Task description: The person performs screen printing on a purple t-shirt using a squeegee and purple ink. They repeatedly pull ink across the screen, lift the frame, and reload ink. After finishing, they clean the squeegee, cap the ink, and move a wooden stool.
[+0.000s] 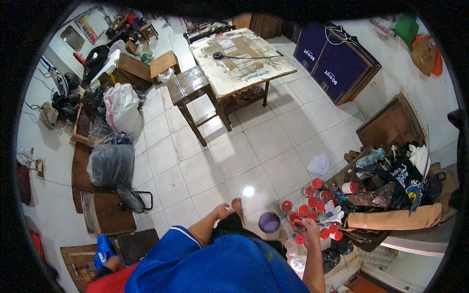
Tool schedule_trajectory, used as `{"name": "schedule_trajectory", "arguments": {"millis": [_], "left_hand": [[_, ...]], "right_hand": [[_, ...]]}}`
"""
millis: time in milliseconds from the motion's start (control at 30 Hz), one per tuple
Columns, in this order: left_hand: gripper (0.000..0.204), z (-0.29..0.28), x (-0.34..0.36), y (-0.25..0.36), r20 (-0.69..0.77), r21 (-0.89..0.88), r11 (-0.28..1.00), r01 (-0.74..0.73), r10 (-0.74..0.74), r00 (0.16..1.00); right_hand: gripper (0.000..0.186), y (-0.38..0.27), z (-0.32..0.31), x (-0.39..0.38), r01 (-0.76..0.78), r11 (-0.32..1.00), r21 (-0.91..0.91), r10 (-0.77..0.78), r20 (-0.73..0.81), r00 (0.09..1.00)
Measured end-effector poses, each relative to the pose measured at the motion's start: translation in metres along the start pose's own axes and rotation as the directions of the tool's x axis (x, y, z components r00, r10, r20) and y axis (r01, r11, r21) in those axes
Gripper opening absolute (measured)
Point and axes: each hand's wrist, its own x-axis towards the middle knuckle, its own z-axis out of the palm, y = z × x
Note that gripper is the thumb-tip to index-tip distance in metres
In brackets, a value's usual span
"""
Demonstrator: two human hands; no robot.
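My left hand (223, 211) is held over my lap, near my bare foot (237, 205), with its fingers closed. Something small and whitish shows by it, too small to name. To the right, my right hand (307, 230) is raised with the fingers loosely curled and apart, and nothing shows in it. Below and around that hand stand several red-lidded containers (303, 210) on the floor. A round tub with purple contents (269, 222) sits between my foot and the containers. Crumpled white plastic (333, 213) lies among the lids.
A worn worktable (234, 58) with a wooden stool (188, 85) stands ahead. Purple boards (332, 61) lean at the right wall. Cardboard (395, 218) and a heap of bags (391, 171) lie at right. Sacks (122, 108) line the left; someone in red (105, 282) is at lower left.
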Motion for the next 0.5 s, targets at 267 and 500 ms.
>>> {"name": "schedule_trajectory", "arguments": {"millis": [267, 500], "left_hand": [[0.058, -0.188, 0.042, 0.021, -0.472, -0.083, 0.991, -0.108, 0.056, 0.88], [0.046, -0.23, 0.061, 0.197, -0.372, -0.419, 0.811, -0.407, 0.256, 0.892]], "right_hand": [[0.032, -0.067, 0.136, 0.072, -0.046, 0.912, 0.408, -0.03, 0.178, 0.984], [0.035, -0.196, 0.253, 0.145, 0.021, 0.941, 0.338, -0.199, 0.503, 0.841]]}}
